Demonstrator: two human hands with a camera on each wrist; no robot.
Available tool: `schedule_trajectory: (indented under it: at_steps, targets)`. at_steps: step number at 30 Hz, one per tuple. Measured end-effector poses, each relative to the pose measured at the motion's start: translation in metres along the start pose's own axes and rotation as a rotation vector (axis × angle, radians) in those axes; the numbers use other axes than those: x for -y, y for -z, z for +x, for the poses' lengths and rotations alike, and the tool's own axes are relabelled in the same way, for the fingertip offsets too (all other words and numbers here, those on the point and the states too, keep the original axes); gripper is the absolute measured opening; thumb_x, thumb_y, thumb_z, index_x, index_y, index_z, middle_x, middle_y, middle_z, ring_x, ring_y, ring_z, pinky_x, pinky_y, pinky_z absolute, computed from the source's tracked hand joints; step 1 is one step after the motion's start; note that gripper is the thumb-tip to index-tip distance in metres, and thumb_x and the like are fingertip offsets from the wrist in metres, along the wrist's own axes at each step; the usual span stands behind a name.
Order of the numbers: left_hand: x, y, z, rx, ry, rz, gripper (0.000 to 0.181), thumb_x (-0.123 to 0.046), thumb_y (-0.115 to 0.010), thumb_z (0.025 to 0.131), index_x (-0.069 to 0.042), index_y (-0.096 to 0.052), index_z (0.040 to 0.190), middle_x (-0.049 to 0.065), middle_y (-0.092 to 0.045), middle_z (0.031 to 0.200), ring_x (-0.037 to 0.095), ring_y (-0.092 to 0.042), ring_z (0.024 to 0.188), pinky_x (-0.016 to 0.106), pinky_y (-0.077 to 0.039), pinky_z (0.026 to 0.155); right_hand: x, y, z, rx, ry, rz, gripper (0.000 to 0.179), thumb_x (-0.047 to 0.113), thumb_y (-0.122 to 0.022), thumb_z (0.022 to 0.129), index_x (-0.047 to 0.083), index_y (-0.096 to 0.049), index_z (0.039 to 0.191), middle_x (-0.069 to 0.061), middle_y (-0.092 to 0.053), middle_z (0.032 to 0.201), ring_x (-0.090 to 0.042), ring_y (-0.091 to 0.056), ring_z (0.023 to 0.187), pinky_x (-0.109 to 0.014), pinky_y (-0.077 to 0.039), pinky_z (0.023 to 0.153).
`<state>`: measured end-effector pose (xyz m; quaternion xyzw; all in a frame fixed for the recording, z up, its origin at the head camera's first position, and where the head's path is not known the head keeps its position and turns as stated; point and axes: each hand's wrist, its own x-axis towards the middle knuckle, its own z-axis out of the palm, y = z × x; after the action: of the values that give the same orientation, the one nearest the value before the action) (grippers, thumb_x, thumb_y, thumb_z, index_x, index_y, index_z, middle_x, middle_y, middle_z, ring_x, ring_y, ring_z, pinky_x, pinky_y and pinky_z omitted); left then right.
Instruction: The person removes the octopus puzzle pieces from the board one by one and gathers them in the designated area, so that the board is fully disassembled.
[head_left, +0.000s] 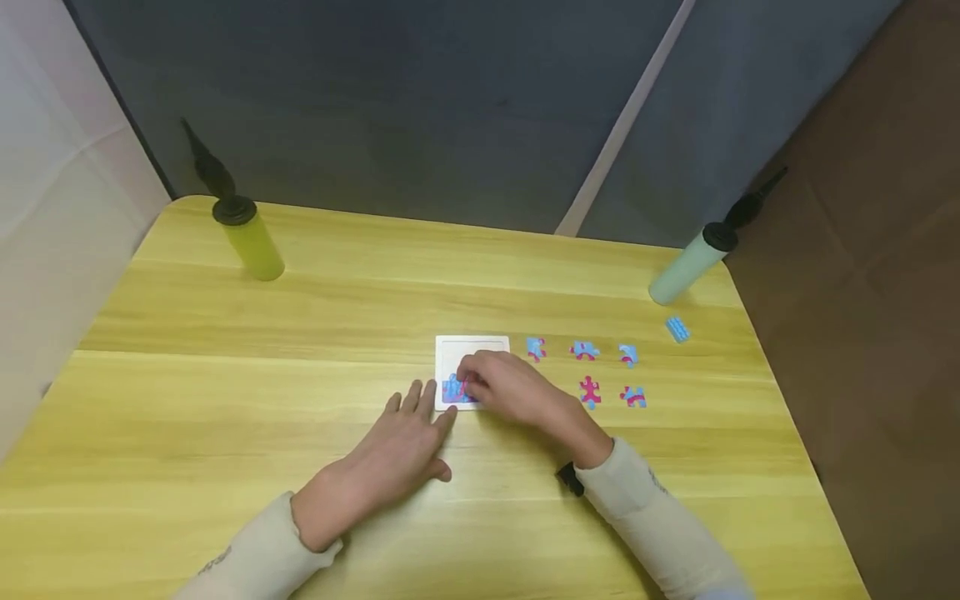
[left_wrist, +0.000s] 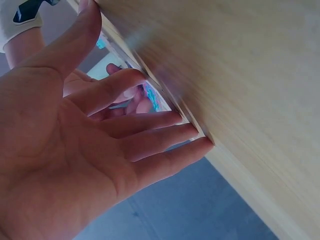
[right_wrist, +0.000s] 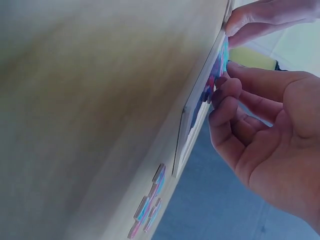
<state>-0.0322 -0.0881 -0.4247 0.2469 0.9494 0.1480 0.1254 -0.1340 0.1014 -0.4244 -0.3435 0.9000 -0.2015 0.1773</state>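
Note:
A small white puzzle tray (head_left: 450, 354) lies on the table, with blue and pink jigsaw pieces (head_left: 451, 390) along its near-left part. My right hand (head_left: 517, 390) reaches over the tray from the right. Its thumb and fingers pinch a jigsaw piece (right_wrist: 208, 93), partly hidden by the fingertips and down at the tray. My left hand (head_left: 397, 454) lies with fingers spread, its fingertips resting at the tray's near-left corner. In the left wrist view, the left palm (left_wrist: 85, 145) faces the camera and holds nothing.
Several loose jigsaw pieces (head_left: 590, 390) lie in two rows right of the tray. A light-blue toy brick (head_left: 677, 329) sits farther right. At the back stand a yellow-green cylinder (head_left: 257, 248) on the left and a pale green cylinder (head_left: 686, 271) on the right, both black-topped.

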Motion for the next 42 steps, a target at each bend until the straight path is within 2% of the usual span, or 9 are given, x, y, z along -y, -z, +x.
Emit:
schedule_trajectory:
  at_steps: [6,10,17,23,27,33,37,42]
  targets:
    - [0.000,-0.001,-0.001,0.034,-0.033,0.030,0.078,-0.044,-0.080,0.086,0.002,-0.056,0.144,0.044,-0.034,0.155,0.060,-0.037,0.143,0.068,-0.037,0.115,0.001,-0.009,-0.007,-0.020,-0.057,0.040,0.008,0.014,-0.063,0.102,0.012,-0.069,0.107,0.002,-0.068,0.091,-0.013,-0.058,0.082,-0.029,-0.050,0.078]
    - [-0.001,-0.002,-0.003,0.037,-0.039,0.033,0.078,-0.045,-0.080,0.086,0.002,-0.057,0.144,0.044,-0.035,0.154,0.060,-0.038,0.143,0.068,-0.038,0.114,0.004,-0.012,-0.011,-0.028,-0.064,0.047,0.006,0.016,-0.063,0.102,0.014,-0.068,0.105,0.004,-0.067,0.087,-0.013,-0.057,0.079,-0.028,-0.048,0.075]
    - [0.000,-0.002,-0.004,0.016,-0.019,0.005,0.079,-0.045,-0.080,0.084,0.002,-0.057,0.144,0.044,-0.035,0.154,0.061,-0.038,0.142,0.070,-0.038,0.113,0.007,-0.008,-0.008,-0.050,-0.039,0.039,0.005,0.012,-0.062,0.102,0.014,-0.067,0.101,0.002,-0.072,0.091,-0.012,-0.058,0.078,-0.026,-0.050,0.074]
    - [0.002,-0.001,-0.003,0.008,0.003,-0.026,0.078,-0.043,-0.080,0.085,0.003,-0.057,0.144,0.044,-0.033,0.155,0.062,-0.036,0.143,0.071,-0.036,0.114,0.005,-0.003,-0.005,-0.066,-0.060,0.064,0.006,0.015,-0.062,0.102,0.013,-0.068,0.104,0.000,-0.074,0.096,-0.012,-0.061,0.082,-0.027,-0.051,0.076]
    - [0.001,0.000,-0.001,-0.003,-0.003,-0.031,0.077,-0.041,-0.081,0.085,0.003,-0.057,0.143,0.044,-0.035,0.154,0.062,-0.037,0.143,0.071,-0.036,0.113,0.000,0.002,-0.007,-0.088,-0.082,0.102,0.006,0.015,-0.061,0.101,0.016,-0.067,0.102,0.002,-0.072,0.093,-0.013,-0.060,0.081,-0.028,-0.051,0.074]
    - [0.001,-0.001,0.001,0.004,0.002,-0.037,0.078,-0.041,-0.080,0.085,0.003,-0.056,0.144,0.044,-0.033,0.155,0.061,-0.035,0.144,0.071,-0.035,0.114,-0.008,0.010,-0.014,-0.101,-0.099,0.200,0.007,0.013,-0.062,0.100,0.017,-0.067,0.096,0.005,-0.066,0.085,-0.013,-0.058,0.073,-0.025,-0.047,0.062]
    - [0.002,-0.002,0.001,0.006,0.007,-0.040,0.078,-0.040,-0.081,0.085,0.003,-0.055,0.145,0.044,-0.032,0.156,0.062,-0.034,0.144,0.071,-0.035,0.114,-0.011,0.015,-0.022,-0.100,-0.121,0.256,0.005,0.015,-0.063,0.100,0.017,-0.067,0.099,0.004,-0.065,0.080,-0.012,-0.057,0.069,-0.024,-0.046,0.058]
    - [0.003,-0.002,0.002,0.001,0.002,-0.030,0.079,-0.041,-0.080,0.085,0.003,-0.055,0.145,0.044,-0.033,0.155,0.062,-0.035,0.143,0.071,-0.035,0.114,-0.014,0.019,-0.029,-0.113,-0.122,0.284,0.004,0.016,-0.064,0.101,0.017,-0.068,0.103,0.001,-0.066,0.077,-0.011,-0.056,0.066,-0.023,-0.046,0.059]
